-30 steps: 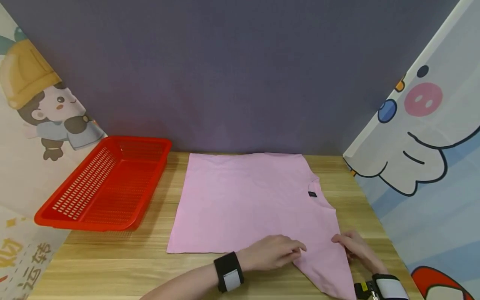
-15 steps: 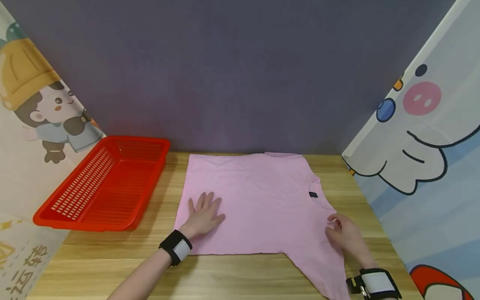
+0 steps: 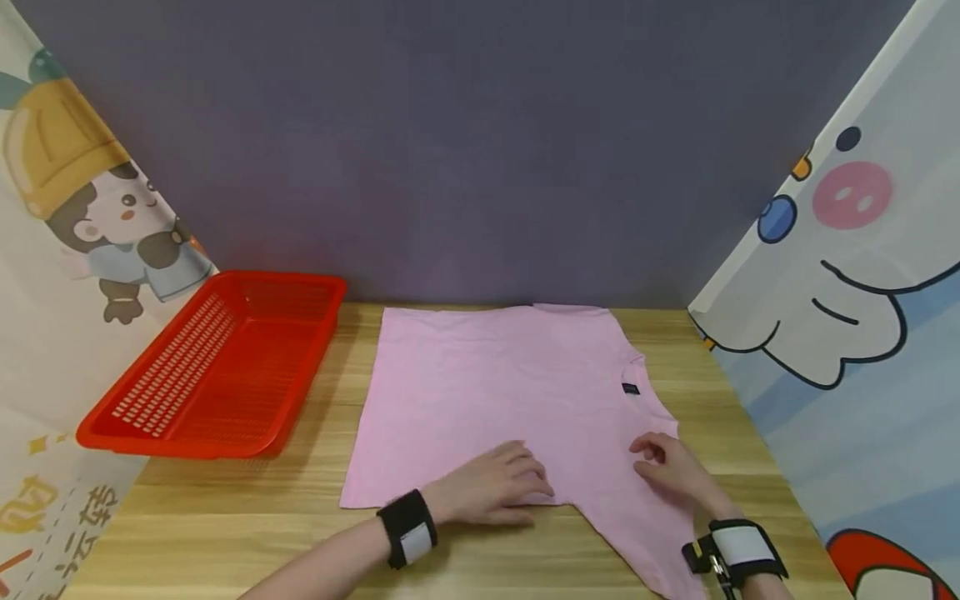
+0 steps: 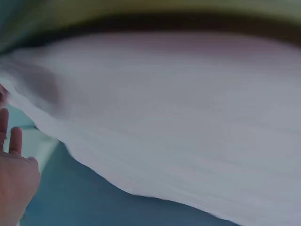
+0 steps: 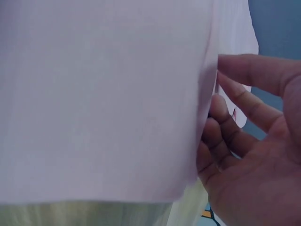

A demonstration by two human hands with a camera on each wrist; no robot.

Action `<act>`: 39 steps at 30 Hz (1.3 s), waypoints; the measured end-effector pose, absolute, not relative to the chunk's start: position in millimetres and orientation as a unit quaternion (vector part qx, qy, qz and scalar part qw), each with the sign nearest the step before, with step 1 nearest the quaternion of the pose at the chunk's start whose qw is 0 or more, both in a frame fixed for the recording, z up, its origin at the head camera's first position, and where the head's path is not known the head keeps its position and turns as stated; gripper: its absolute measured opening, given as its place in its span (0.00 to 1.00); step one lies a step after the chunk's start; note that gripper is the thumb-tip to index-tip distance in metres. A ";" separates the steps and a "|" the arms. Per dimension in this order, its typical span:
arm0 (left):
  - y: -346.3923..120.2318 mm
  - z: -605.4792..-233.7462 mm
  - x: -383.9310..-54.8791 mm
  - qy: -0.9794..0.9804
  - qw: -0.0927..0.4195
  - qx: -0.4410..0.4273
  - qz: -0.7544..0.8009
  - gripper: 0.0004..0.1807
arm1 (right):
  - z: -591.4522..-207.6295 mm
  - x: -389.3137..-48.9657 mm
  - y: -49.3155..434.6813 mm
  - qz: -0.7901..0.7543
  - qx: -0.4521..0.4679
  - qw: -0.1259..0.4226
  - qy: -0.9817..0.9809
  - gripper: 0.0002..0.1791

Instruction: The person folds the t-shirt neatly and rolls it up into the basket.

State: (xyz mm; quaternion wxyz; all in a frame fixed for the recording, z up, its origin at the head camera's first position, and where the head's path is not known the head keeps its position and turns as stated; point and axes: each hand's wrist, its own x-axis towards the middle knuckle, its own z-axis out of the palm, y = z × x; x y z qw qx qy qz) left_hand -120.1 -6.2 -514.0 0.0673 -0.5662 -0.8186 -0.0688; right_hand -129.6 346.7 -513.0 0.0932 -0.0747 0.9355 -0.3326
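Observation:
A pink T-shirt [image 3: 487,383] lies flat on the table, its neck with a black label [image 3: 631,388] toward the right and one sleeve [image 3: 652,533] pointing toward the person. Over the shirt's near edge is my left hand [image 3: 495,485], fingers loosely bent and gripping nothing visible. Near the shoulder by the sleeve, my right hand [image 3: 671,468] is held with thumb and index finger apart and the fingers bent. In the right wrist view its fingertips come close to the shirt's edge; whether they touch cannot be told. The left wrist view is blurred.
A red plastic basket [image 3: 279,408] with slotted walls stands left of the shirt on the wooden table [image 3: 247,533]. A dark grey panel [image 3: 480,150] rises behind. Cartoon-printed sheets flank both sides.
My left hand went from near the sleeve to flat on the shirt's left part, then back right to the near edge. My right hand left the shoulder edge and moved slightly up and left.

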 end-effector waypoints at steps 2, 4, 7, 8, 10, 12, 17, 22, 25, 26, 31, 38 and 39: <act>20.5 -513.1 -112.7 -0.788 0.055 -0.612 -0.039 0.24 | -513.0 -130.0 348.1 -0.351 -0.070 0.106 0.928 0.12; 44.2 -512.7 -105.5 -0.760 0.051 -0.648 -0.008 0.24 | -512.8 -130.1 348.7 -0.364 -0.064 0.115 0.922 0.13; 71.6 -514.6 -97.8 -0.740 0.064 -0.668 0.036 0.25 | -512.7 -130.6 348.8 -0.371 -0.060 0.121 0.919 0.13; 78.2 -515.7 -96.4 -0.740 0.072 -0.667 0.050 0.25 | -512.9 -130.8 348.6 -0.374 -0.059 0.123 0.917 0.13; 88.6 -518.3 -94.8 -0.745 0.084 -0.658 0.066 0.24 | -513.4 -131.2 348.2 -0.378 -0.064 0.123 0.915 0.13; 96.0 -521.2 -94.3 -0.750 0.095 -0.651 0.072 0.22 | -514.6 -131.6 348.0 -0.384 -0.075 0.121 0.913 0.12; 110.2 -525.3 -94.5 -0.740 0.143 -0.651 0.089 0.16 | -516.7 -132.6 349.5 -0.395 -0.093 0.106 0.908 0.10; 117.0 -522.3 -96.0 -0.727 0.175 -0.654 0.114 0.17 | -515.8 -134.6 350.6 -0.395 -0.086 0.116 0.907 0.10; 118.3 -519.5 -96.3 -0.739 0.146 -0.649 0.107 0.18 | -515.6 -134.5 351.0 -0.391 -0.077 0.128 0.908 0.11; 118.6 -519.1 -96.5 -0.747 0.131 -0.644 0.098 0.17 | -515.6 -134.4 351.0 -0.390 -0.075 0.131 0.908 0.11; 117.8 -516.2 -94.9 -0.772 0.103 -0.623 0.071 0.13 | -515.3 -133.6 350.3 -0.392 -0.068 0.135 0.908 0.11; 112.6 -519.3 -94.4 -0.736 0.133 -0.653 0.123 0.16 | -515.9 -133.3 351.3 -0.390 -0.087 0.121 0.909 0.11; 112.1 -519.9 -94.7 -0.733 0.134 -0.655 0.124 0.15 | -515.7 -133.2 351.2 -0.391 -0.085 0.121 0.908 0.11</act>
